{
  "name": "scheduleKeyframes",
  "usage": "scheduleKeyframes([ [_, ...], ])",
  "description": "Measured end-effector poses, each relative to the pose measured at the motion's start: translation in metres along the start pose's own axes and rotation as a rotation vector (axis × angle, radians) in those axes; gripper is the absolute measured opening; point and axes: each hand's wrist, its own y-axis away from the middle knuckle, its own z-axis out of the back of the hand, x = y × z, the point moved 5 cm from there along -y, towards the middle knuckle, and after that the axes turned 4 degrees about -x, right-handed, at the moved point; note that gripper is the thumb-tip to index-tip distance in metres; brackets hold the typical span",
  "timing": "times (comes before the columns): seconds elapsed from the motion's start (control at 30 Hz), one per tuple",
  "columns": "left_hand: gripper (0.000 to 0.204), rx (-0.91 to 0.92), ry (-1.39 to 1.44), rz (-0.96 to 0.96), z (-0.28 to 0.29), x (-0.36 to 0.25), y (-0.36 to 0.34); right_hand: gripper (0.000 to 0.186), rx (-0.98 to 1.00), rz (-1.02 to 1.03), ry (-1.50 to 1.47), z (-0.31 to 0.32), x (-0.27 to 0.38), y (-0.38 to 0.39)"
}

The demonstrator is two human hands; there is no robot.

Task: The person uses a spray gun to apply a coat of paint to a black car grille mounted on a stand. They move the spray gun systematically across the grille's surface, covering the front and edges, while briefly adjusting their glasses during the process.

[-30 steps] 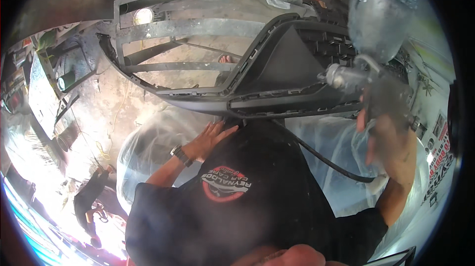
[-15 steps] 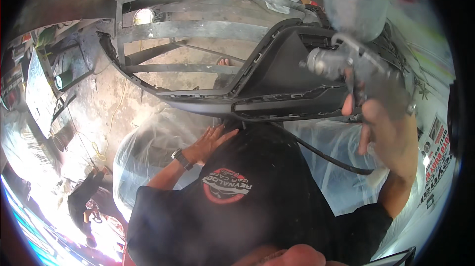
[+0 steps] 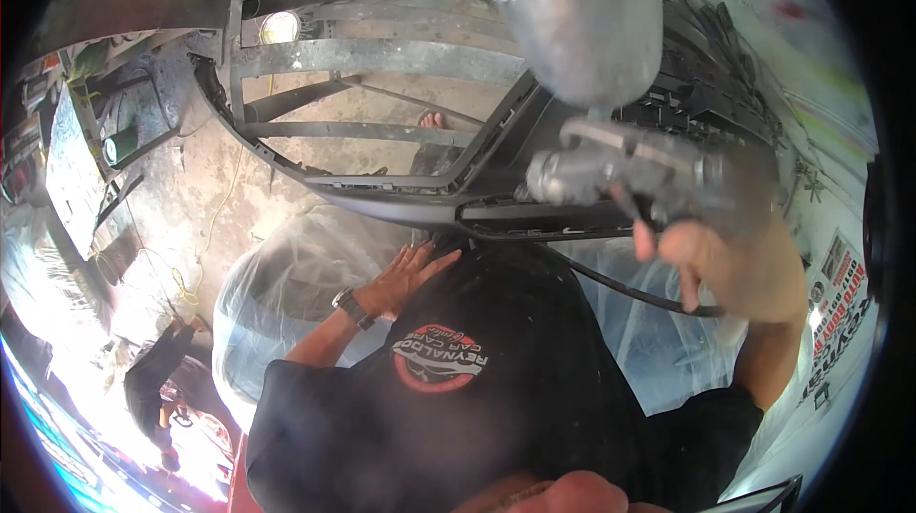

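My right hand point(image 3: 704, 251) is wrapped around the handle of a metal spray gun point(image 3: 625, 167), finger at its trigger. A large greyish paint cup point(image 3: 587, 31) stands on top of the gun, and its nozzle faces left. Below and beyond the gun lies a black car bumper point(image 3: 401, 208), partly hidden by gun and cup; the gun is over its right part. A dark hose point(image 3: 625, 295) runs beneath the bumper towards my right hand. My left hand point(image 3: 405, 282), with a watch on the wrist, lies flat against my black shirt, fingers stretched out, holding nothing.
A grey metal rack point(image 3: 372, 58) stands under the bumper. Clear plastic sheeting point(image 3: 277, 303) covers something bulky at both sides of me. A round bright lamp point(image 3: 280, 29) and yellow cord point(image 3: 229, 193) are on the floor. Another person point(image 3: 162, 375) is at lower left. A wall is at right.
My right hand has swung the spray gun left and slightly nearer, and its cup now covers more of the bumper's middle. My left hand has stayed in place.
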Motion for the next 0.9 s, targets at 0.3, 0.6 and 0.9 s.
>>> scheduleKeyframes([
  [0.3,0.133,-0.016,0.033,0.042,-0.014,0.014,-0.001,0.049,-0.646,0.005,0.100,0.071,-0.018,-0.017],
  [0.6,0.137,-0.008,-0.026,0.034,0.011,0.005,0.000,0.049,-0.443,0.095,-0.170,0.063,-0.056,0.028],
  [0.9,0.128,0.049,-0.091,0.007,0.018,0.004,-0.005,0.044,-0.935,-0.184,-0.104,0.133,-0.134,0.078],
])
